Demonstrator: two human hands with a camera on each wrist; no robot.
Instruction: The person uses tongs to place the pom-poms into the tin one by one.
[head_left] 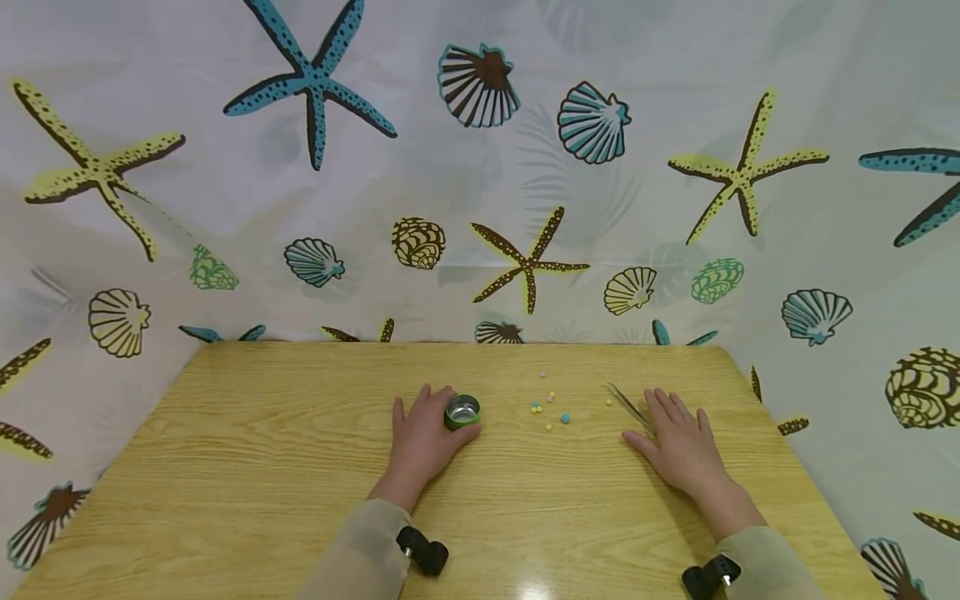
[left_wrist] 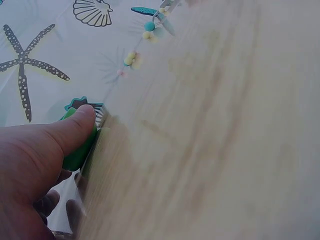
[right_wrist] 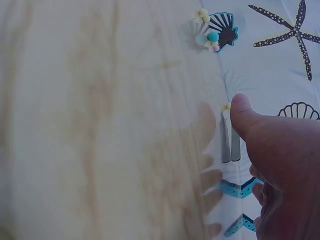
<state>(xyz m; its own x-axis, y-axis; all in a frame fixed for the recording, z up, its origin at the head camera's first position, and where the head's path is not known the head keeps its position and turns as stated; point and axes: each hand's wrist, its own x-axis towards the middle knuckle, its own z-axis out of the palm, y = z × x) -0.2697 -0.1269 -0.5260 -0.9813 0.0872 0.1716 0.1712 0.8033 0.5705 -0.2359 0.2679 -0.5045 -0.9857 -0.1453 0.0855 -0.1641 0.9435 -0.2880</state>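
Note:
A small round green cup with a metal inside (head_left: 462,411) stands on the table left of centre. My left hand (head_left: 423,437) curves round its left side, thumb at the front and fingers behind. In the left wrist view my thumb (left_wrist: 75,131) lies along the green wall (left_wrist: 80,152). Beside my right hand (head_left: 684,446) lies a pair of metal tweezers (head_left: 630,407), tips pointing away to the left. That hand rests with its fingers spread, thumb close to the tweezers' near end. Several small beads in yellow, blue and pink (head_left: 566,418) are scattered between the hands.
All of this sits on a wood-grain table (head_left: 300,467). A pale cloth with starfish and shells (head_left: 420,167) hangs behind and on both sides of it. One yellow bead (head_left: 609,402) lies close to the tweezers' tips, and a pink bead (head_left: 543,375) is farther back.

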